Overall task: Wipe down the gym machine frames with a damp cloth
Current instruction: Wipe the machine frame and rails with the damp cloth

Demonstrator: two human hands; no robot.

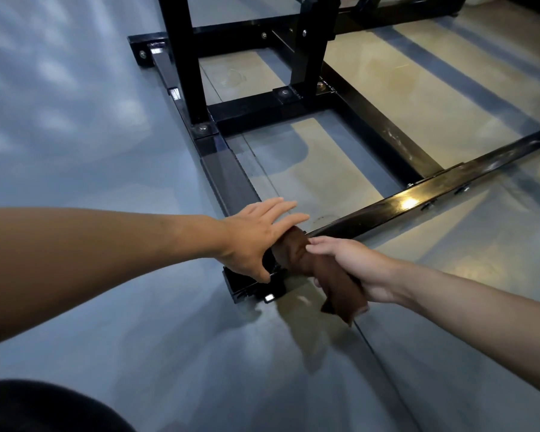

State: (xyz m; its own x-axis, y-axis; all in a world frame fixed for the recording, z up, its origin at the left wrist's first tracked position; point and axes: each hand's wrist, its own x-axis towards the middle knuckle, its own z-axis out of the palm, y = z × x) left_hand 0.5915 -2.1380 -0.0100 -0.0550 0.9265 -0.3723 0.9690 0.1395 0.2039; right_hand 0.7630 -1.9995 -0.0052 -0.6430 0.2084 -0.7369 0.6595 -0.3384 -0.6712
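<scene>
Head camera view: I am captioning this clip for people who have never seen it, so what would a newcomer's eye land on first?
First, the two bare forearms converging at centre: the left hand rests flat with straight fingers on the near corner of the glossy black steel machine frame, while the right hand grips a bunched dark brown cloth against that corner. Behind them the frame's bolted rails spread across the shiny grey floor.

Both bare forearms reach forward and meet near the middle. The left hand [256,235] lies palm-down, fingers [281,213] straight and slightly spread, thumb angled down toward the near side. The right hand [353,265] comes in from the lower right — its fingers curled in a grip, knuckles up.
</scene>
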